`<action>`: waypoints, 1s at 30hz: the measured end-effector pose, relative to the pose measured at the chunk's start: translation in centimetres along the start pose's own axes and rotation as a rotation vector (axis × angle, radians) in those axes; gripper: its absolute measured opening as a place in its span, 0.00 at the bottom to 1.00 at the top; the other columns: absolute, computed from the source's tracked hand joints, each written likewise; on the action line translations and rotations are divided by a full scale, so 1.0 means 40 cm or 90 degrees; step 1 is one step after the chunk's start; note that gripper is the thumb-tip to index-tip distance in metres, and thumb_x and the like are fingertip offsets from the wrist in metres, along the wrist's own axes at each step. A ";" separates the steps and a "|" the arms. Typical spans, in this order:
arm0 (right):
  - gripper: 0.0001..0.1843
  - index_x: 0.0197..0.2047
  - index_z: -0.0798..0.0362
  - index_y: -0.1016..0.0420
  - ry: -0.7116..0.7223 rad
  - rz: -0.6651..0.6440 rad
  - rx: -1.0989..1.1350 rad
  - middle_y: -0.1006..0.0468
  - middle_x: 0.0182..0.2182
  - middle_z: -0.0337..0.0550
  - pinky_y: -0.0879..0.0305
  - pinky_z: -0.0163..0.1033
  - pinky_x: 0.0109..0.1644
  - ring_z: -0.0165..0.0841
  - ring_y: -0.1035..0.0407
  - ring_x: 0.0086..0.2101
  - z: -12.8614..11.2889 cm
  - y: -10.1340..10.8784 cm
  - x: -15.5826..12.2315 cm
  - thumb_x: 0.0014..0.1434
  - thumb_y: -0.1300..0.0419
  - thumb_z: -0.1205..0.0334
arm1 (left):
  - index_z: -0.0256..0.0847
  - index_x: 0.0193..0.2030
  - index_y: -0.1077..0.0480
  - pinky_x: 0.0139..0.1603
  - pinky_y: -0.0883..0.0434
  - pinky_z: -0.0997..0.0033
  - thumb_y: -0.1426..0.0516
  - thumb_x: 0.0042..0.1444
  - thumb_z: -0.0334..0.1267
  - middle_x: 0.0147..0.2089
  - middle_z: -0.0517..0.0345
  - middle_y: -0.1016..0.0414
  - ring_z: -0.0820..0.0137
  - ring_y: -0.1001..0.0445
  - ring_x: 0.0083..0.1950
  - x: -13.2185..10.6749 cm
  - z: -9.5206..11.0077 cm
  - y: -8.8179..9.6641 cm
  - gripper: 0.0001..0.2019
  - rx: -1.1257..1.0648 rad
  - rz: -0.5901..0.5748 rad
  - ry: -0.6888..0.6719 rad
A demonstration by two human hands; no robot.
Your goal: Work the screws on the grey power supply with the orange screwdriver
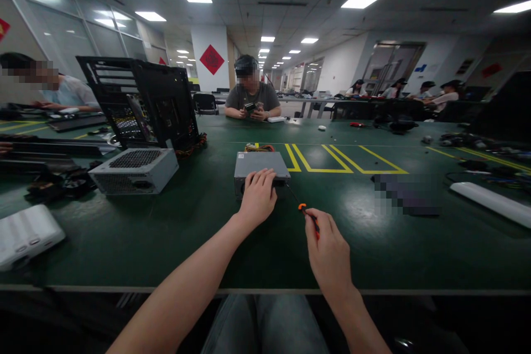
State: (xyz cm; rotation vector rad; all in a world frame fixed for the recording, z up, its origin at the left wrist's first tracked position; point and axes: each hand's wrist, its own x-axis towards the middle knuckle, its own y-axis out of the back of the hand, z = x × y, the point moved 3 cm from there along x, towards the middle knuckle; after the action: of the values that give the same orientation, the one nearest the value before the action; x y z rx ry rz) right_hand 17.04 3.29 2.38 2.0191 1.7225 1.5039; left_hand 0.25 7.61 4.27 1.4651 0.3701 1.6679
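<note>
A grey metal power supply box (260, 165) lies on the green table (207, 243) straight ahead of me. My left hand (258, 197) rests on its near top edge, fingers curled over the box and holding it. My right hand (326, 246) is closed around a screwdriver with an orange and black handle (307, 213). Its thin shaft points up and left toward the box's near right corner. Coloured wires (258, 147) stick out behind the box.
A second power supply (135, 171) and an open black computer case (143, 100) stand at the left. White objects lie at the far left (27, 234) and right (489, 202). Other people sit across the table and at the left. Yellow lines (332, 160) mark the tabletop.
</note>
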 end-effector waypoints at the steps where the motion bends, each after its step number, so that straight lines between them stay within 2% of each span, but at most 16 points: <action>1: 0.11 0.42 0.51 0.36 0.007 0.000 -0.004 0.31 0.39 0.47 0.35 0.40 0.37 0.36 0.32 0.37 -0.005 -0.001 0.001 0.62 0.56 0.59 | 0.38 0.52 0.37 0.62 0.51 0.56 0.51 0.54 0.27 0.57 0.49 0.35 0.63 0.42 0.61 0.000 0.003 0.002 0.18 0.019 -0.007 -0.001; 6: 0.11 0.43 0.56 0.36 0.045 0.005 -0.029 0.37 0.42 0.51 0.31 0.38 0.30 0.34 0.31 0.33 -0.029 -0.003 -0.006 0.57 0.53 0.63 | 0.42 0.43 0.31 0.64 0.53 0.54 0.51 0.55 0.29 0.60 0.51 0.39 0.63 0.45 0.63 -0.007 0.019 0.003 0.12 0.111 -0.043 -0.033; 10: 0.13 0.45 0.55 0.36 0.108 0.055 -0.056 0.34 0.41 0.51 0.30 0.36 0.28 0.34 0.29 0.33 -0.047 0.013 -0.010 0.61 0.56 0.63 | 0.43 0.46 0.30 0.64 0.55 0.49 0.50 0.54 0.29 0.62 0.49 0.41 0.60 0.47 0.64 -0.013 0.023 -0.002 0.14 0.127 -0.046 -0.040; 14: 0.13 0.44 0.53 0.33 0.134 0.115 -0.089 0.29 0.38 0.47 0.31 0.35 0.30 0.32 0.29 0.33 -0.049 0.032 -0.001 0.63 0.55 0.61 | 0.42 0.47 0.29 0.64 0.56 0.49 0.50 0.54 0.29 0.62 0.47 0.42 0.59 0.48 0.64 -0.014 0.024 -0.008 0.15 0.126 -0.042 -0.039; 18: 0.12 0.42 0.52 0.31 0.117 0.098 -0.045 0.30 0.41 0.48 0.30 0.36 0.33 0.32 0.29 0.35 -0.035 0.033 0.005 0.62 0.54 0.61 | 0.42 0.48 0.29 0.64 0.57 0.48 0.49 0.53 0.30 0.62 0.47 0.44 0.59 0.50 0.65 -0.015 0.026 -0.016 0.16 0.123 -0.037 -0.030; 23: 0.14 0.47 0.54 0.35 0.107 0.066 -0.008 0.35 0.46 0.53 0.29 0.36 0.32 0.34 0.29 0.39 -0.032 0.022 -0.007 0.60 0.54 0.65 | 0.42 0.49 0.30 0.64 0.59 0.47 0.48 0.51 0.29 0.64 0.46 0.47 0.58 0.53 0.66 -0.018 0.029 -0.026 0.18 0.118 -0.040 -0.021; 27: 0.14 0.50 0.55 0.38 0.145 0.089 -0.020 0.32 0.44 0.52 0.29 0.37 0.37 0.35 0.30 0.42 -0.039 0.020 -0.014 0.62 0.56 0.64 | 0.41 0.50 0.31 0.64 0.58 0.46 0.47 0.50 0.29 0.64 0.45 0.48 0.56 0.54 0.66 -0.021 0.031 -0.030 0.18 0.118 -0.040 -0.016; 30: 0.14 0.49 0.54 0.36 0.156 0.107 -0.091 0.28 0.40 0.48 0.31 0.35 0.33 0.34 0.29 0.37 -0.032 0.022 -0.009 0.63 0.54 0.61 | 0.39 0.51 0.32 0.64 0.58 0.46 0.46 0.50 0.30 0.64 0.44 0.48 0.57 0.54 0.66 -0.022 0.033 -0.033 0.19 0.125 -0.035 -0.014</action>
State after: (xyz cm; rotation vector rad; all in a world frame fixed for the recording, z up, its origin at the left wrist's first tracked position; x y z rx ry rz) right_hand 16.82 2.05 3.35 2.0210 1.4992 1.9397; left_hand 1.94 7.32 3.11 1.6000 0.5713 1.6063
